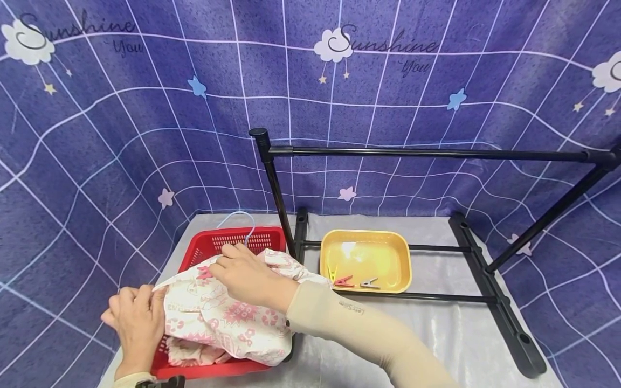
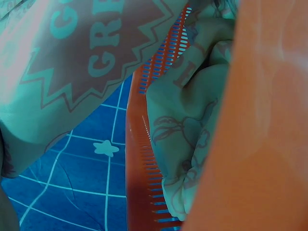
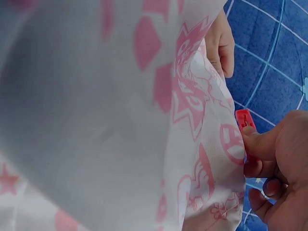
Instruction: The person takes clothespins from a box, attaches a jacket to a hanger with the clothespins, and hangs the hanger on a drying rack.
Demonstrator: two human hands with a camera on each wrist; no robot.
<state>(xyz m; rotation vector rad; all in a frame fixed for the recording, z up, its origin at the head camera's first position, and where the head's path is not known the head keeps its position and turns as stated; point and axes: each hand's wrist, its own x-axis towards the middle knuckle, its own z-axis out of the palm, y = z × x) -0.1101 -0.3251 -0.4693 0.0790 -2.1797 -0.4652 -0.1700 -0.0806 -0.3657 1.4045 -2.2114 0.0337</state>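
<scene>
A white cloth with pink print (image 1: 218, 318) lies draped over the red basket (image 1: 233, 371), hiding much of its inside. My left hand (image 1: 136, 318) pinches the cloth's left corner. The right hand (image 1: 247, 275) reaches across the top of the cloth. In the right wrist view, its thumb and fingers pinch a red clothespin (image 3: 244, 119) right at the cloth's edge. A light blue hanger hook (image 1: 249, 223) rises just beyond the right hand. More printed cloth (image 2: 187, 130) sits inside the basket in the left wrist view.
Right of the basket stands a black rack, its top bar (image 1: 427, 154) running toward the right. A yellow basin (image 1: 366, 253) within its base contains yellow, red and white clothespins. A blue gridded curtain (image 1: 368, 108) surrounds the grey surface (image 1: 427, 334).
</scene>
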